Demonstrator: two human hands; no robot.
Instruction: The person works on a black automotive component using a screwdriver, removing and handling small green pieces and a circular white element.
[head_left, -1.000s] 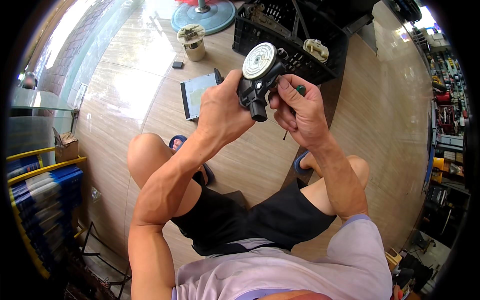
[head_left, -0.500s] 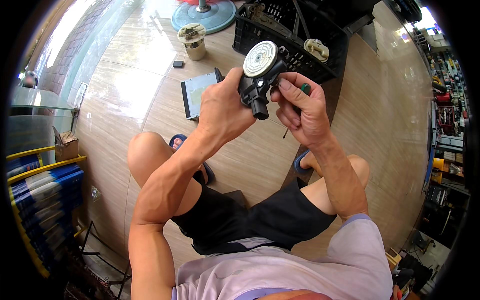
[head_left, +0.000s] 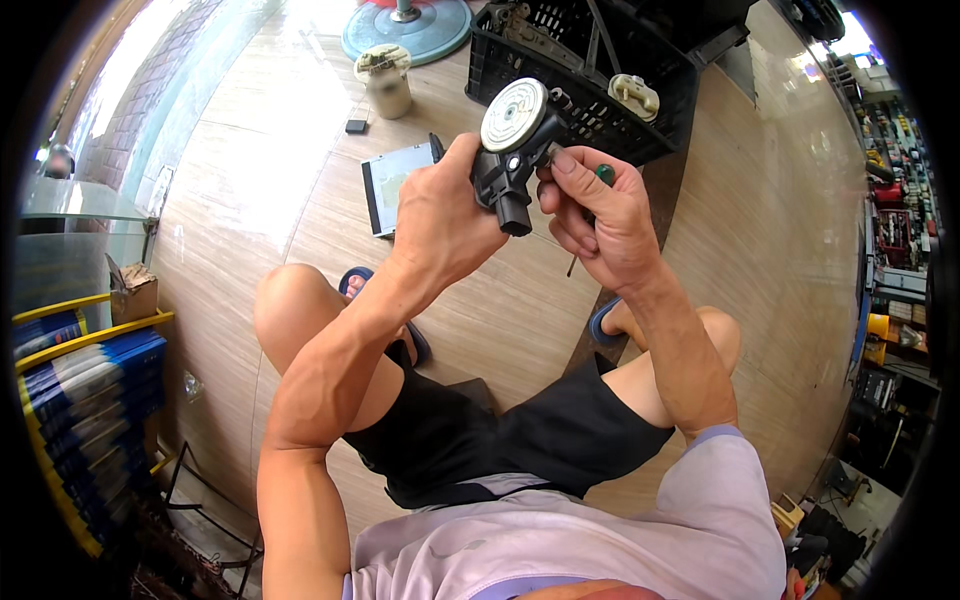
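Note:
In front of my knees, my left hand (head_left: 447, 205) is closed around a black plastic car part (head_left: 503, 190) with a round, ribbed silver disc (head_left: 514, 114) at its upper end. A blocky connector socket on the part points down toward me. My right hand (head_left: 607, 205) curls around a slim screwdriver with a green handle (head_left: 605, 174); its thin shaft comes out below the fingers. The thumb and forefinger of that hand pinch at the right edge of the part. Whatever lies between those fingertips is too small to make out.
A black plastic crate (head_left: 590, 85) holding metal parts stands beyond my hands. Left of it are a cream cylindrical pump unit (head_left: 388, 88), a flat metal box (head_left: 395, 185), a small black block (head_left: 356, 127) and a blue-grey round base (head_left: 425, 38). Shelves line the right.
Both hands and the black part have shifted very slightly left. My right hand keeps the screwdriver tucked in its fingers.

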